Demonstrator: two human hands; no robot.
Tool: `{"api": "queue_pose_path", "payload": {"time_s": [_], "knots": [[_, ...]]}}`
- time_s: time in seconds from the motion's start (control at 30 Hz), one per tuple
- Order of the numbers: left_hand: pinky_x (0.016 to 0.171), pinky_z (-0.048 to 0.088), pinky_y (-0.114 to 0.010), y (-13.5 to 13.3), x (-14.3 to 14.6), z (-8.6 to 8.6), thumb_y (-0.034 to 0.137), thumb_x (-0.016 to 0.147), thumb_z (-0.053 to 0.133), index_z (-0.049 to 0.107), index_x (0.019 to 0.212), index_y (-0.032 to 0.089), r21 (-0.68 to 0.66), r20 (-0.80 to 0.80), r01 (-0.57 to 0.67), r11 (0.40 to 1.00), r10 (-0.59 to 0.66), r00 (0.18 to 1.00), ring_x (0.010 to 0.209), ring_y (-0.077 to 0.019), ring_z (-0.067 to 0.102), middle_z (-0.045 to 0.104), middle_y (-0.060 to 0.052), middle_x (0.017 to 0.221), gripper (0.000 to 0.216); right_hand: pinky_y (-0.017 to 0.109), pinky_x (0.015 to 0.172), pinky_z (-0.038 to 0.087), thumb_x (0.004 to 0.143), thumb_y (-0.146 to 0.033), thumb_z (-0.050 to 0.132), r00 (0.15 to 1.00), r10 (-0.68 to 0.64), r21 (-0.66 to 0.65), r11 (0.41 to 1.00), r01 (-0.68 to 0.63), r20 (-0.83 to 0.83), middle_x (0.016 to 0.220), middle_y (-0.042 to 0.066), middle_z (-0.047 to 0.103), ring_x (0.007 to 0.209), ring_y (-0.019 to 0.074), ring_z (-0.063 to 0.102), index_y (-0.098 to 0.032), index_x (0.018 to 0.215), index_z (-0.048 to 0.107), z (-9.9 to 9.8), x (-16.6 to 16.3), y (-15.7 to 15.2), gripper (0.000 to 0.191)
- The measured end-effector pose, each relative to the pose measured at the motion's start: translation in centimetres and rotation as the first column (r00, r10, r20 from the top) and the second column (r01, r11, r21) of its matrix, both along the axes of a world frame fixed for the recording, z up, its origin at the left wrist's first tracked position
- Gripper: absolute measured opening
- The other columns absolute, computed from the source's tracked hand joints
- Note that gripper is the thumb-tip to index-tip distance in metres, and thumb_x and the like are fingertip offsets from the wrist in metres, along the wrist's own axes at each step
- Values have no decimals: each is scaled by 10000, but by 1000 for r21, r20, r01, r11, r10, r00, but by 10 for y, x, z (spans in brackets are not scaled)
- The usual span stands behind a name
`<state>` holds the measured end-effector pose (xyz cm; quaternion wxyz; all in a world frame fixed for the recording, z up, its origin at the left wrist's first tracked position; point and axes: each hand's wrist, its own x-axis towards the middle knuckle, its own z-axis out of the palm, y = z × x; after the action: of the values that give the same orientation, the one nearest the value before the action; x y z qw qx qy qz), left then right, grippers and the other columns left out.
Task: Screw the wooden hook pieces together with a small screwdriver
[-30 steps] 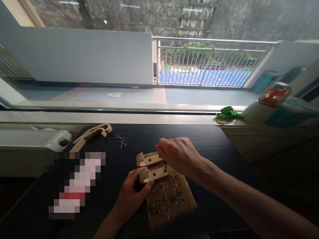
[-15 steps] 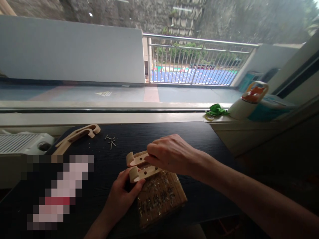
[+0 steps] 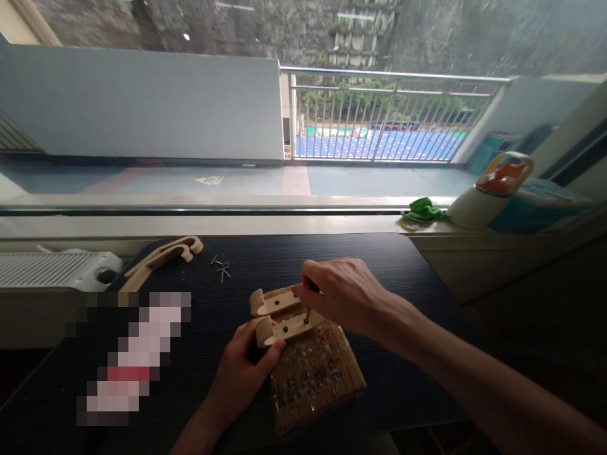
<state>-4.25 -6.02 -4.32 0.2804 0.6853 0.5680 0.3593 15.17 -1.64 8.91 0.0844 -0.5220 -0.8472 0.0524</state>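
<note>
Two pale wooden hook-shaped pieces (image 3: 279, 316) lie side by side on a worn cardboard block (image 3: 315, 376) on a black table (image 3: 370, 259). My left hand (image 3: 244, 370) grips the curled end of the nearer piece from below. My right hand (image 3: 339, 294) is closed over their far ends, pinching a small dark screw or nail that stands upright in the nearer piece.
A longer curved wooden piece (image 3: 161, 256) and several loose small nails (image 3: 220, 265) lie at the table's back left. A blurred-out object (image 3: 135, 354) lies at the left. On the sill stand a white jug (image 3: 493, 189) and a green cloth (image 3: 424, 208). A radiator (image 3: 52, 268) is left.
My right hand has lifted slightly off the wooden pieces, showing the small fastener under its fingers. The view has swung a little; my left hand keeps its grip.
</note>
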Motion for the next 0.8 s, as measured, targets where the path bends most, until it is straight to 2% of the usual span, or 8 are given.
{"api": "queue_pose_path", "payload": {"time_s": [0.1, 0.2, 0.27, 0.43, 0.53, 0.6, 0.7, 0.8], "knots": [[828, 493, -307, 0, -1, 0, 404, 734, 589, 588, 941, 212, -7, 4, 9, 1000, -9, 1000, 907, -201, 617, 663, -34, 957, 283, 238, 539, 240, 853, -379, 448, 983, 165, -89, 981, -172, -78, 685, -1, 626, 599, 103, 515, -213, 884, 610, 10, 13, 2, 234], [825, 498, -317, 0, -1, -1, 407, 732, 589, 588, 942, 213, -5, 4, 6, 1000, -6, 1000, 903, -208, 617, 663, -38, 953, 285, 232, 558, 255, 866, -356, 434, 960, 254, -125, 955, -268, -117, 710, -2, 619, 623, 97, 509, -203, 847, 595, 10, 17, 1, 223], [829, 499, -319, 0, -1, -2, 405, 729, 594, 588, 947, 215, 6, 3, -2, 1000, 2, 1000, 899, -209, 620, 663, -36, 952, 289, 236, 563, 257, 885, -343, 397, 964, 237, -84, 965, -247, -120, 686, 0, 607, 608, 99, 504, -184, 817, 563, 2, 13, -1, 240], [830, 503, -314, 1, -1, -2, 398, 719, 602, 594, 951, 210, 26, -4, 0, 1000, 0, 1000, 901, -210, 626, 664, -37, 959, 298, 236, 562, 266, 900, -339, 355, 984, 23, 31, 999, -18, -179, 649, 2, 593, 593, 114, 521, -179, 801, 510, -23, -3, -9, 243], [819, 509, -318, 1, -1, -1, 398, 715, 600, 601, 917, 199, 29, -3, -6, 1000, 6, 1000, 883, -212, 630, 666, -44, 933, 284, 244, 529, 244, 895, -353, 353, 963, -175, 71, 979, 194, -206, 602, 2, 578, 553, 122, 525, -179, 756, 509, -32, -10, -10, 272], [815, 511, -321, 1, -1, -1, 396, 716, 596, 601, 912, 196, 28, -4, -8, 1000, 8, 1000, 874, -211, 630, 665, -46, 928, 280, 251, 519, 227, 891, -371, 352, 950, -231, 90, 963, 254, -211, 578, -1, 572, 538, 125, 525, -183, 746, 515, -33, -10, -9, 288], [813, 509, -323, 1, -1, -2, 398, 723, 589, 596, 929, 193, 18, -2, -7, 1000, 7, 1000, 875, -211, 629, 661, -49, 939, 290, 244, 514, 219, 863, -383, 406, 966, -170, 47, 982, 182, -194, 581, -18, 577, 530, 112, 510, -198, 759, 543, -25, -2, -7, 252], [825, 501, -321, 0, -1, -3, 401, 738, 582, 591, 954, 199, 1, 6, 6, 1000, -6, 1000, 906, -212, 621, 656, -47, 967, 297, 227, 528, 236, 823, -309, 477, 980, 1, -37, 999, -8, -200, 631, -32, 588, 536, 86, 479, -222, 843, 592, -9, 10, -7, 146]]}}
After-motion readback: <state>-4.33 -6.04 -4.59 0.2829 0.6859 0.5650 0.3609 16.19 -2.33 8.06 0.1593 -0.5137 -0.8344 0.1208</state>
